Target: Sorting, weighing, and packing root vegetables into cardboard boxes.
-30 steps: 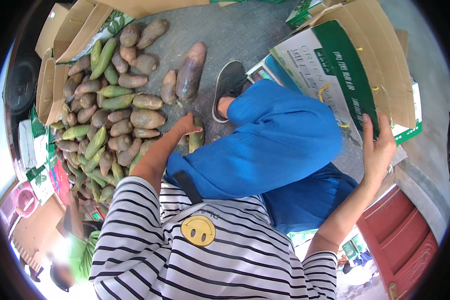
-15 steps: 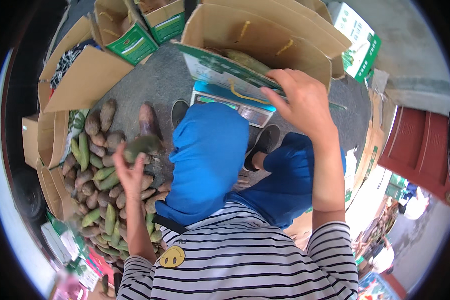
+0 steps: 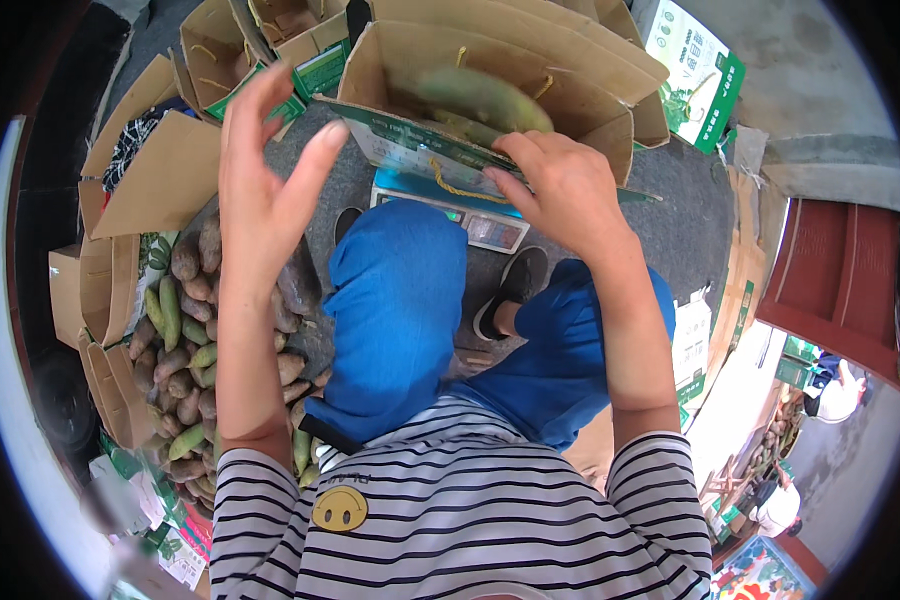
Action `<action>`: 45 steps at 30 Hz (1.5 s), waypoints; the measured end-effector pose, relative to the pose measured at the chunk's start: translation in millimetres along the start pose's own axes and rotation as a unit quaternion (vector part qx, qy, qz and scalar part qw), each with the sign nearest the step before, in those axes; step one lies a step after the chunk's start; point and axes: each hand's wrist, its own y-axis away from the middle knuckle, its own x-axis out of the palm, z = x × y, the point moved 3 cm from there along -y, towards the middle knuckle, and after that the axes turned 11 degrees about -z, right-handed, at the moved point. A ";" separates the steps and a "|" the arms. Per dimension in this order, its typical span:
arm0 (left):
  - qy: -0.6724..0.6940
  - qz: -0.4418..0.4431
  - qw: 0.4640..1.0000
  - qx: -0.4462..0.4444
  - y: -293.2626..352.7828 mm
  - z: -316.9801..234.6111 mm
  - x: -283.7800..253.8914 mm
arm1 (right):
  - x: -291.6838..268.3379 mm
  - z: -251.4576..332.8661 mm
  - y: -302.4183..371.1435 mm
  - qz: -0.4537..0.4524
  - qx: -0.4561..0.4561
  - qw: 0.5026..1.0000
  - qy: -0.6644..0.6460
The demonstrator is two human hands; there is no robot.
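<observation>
fingers (image 3: pixel 322 150) of the left hand (image 3: pixel 265 190) spread wide and loose, palm open, holding nothing, raised above the grey floor beside the box. lower left: a pile of green and brown mangoes (image 3: pixel 185 340) on the ground, flattened cardboard (image 3: pixel 160 175) behind it. centre: an open cardboard box (image 3: pixel 490 95) with green print and yellow cord handles, resting on a blue scale (image 3: pixel 470 215); one long green mango (image 3: pixel 480 95) blurred inside it, seemingly mid-air or just landed. right hand (image 3: pixel 560 190) with fingers curled over the near rim of the box, gripping the flap. blue trousers (image 3: pixel 400 310) below, a black shoe (image 3: pixel 510 290) between the knees. far right: a red cabinet (image 3: pixel 840 290).
</observation>
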 end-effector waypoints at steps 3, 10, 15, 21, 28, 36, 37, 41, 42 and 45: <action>-0.069 0.040 0.989 -0.121 54.9 58.7 -30.9 | 2.4 0.2 0.8 0.017 0.014 1.000 -0.008; -0.390 0.330 0.838 -0.192 245.8 149.5 -101.8 | -5.9 3.1 -5.4 0.021 0.017 0.999 0.021; -0.348 0.528 0.682 -0.367 363.2 164.0 -119.8 | -4.6 6.2 -8.5 0.052 0.039 0.998 0.018; -0.368 0.482 0.679 -0.414 423.0 167.1 -140.4 | -0.2 7.0 -7.6 0.056 0.036 0.997 0.047; -0.474 0.403 0.643 -0.447 434.7 171.0 -179.1 | -1.7 4.7 -6.5 0.080 0.080 0.993 0.042; -0.633 0.356 0.607 -0.322 470.5 182.1 -249.0 | 2.8 -2.5 -6.3 0.084 0.095 0.990 0.055; -0.631 0.395 0.589 -0.315 473.3 185.4 -251.6 | 3.1 -1.5 -6.5 0.084 0.094 0.990 0.055; -0.637 0.491 0.541 -0.246 467.9 196.9 -254.2 | 3.8 -3.6 -4.7 0.077 0.099 0.990 0.071; -0.638 0.490 0.541 -0.246 469.1 201.0 -255.4 | 4.6 -4.5 -5.0 0.077 0.103 0.989 0.077; -0.628 0.468 0.552 -0.286 472.6 209.2 -260.4 | 4.1 -2.2 -4.6 0.061 0.105 0.990 0.077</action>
